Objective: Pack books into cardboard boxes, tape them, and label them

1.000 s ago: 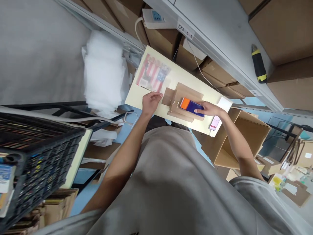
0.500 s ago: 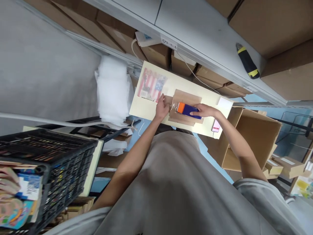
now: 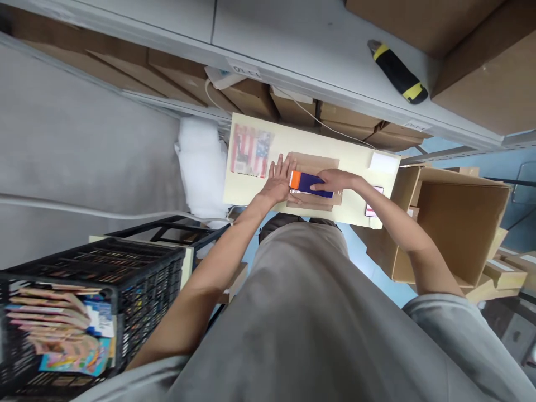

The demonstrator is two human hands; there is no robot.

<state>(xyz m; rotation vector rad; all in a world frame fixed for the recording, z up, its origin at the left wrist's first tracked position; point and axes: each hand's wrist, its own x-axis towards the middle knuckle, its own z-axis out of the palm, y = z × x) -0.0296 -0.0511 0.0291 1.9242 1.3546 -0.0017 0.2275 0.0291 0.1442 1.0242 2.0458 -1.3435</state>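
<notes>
My right hand (image 3: 333, 181) is wrapped round a dark-blue and orange tape dispenser (image 3: 309, 183), its toothed orange end pointing left. The dispenser lies over a flat piece of brown cardboard (image 3: 312, 161) on a pale board (image 3: 355, 148). My left hand (image 3: 278, 181) is open, fingers spread, flat at the cardboard's left edge beside the orange end. Whether clear tape lies under that palm is hard to make out. A picture with a flag print (image 3: 250, 151) is on the board left of this hand.
A phone (image 3: 374, 202) and a white label (image 3: 384, 162) lie on the board's right. Above it a shelf carries a black-yellow utility knife (image 3: 397, 72). An open carton (image 3: 460, 223) stands right; a black crate (image 3: 151, 285) with booklets and white packing sheets (image 3: 201, 167) are left.
My left hand has gone from pinched fingers near the dispenser's clear tape end to lying spread at the cardboard's edge. The dispenser now sits closer to it. The camera view has shifted.
</notes>
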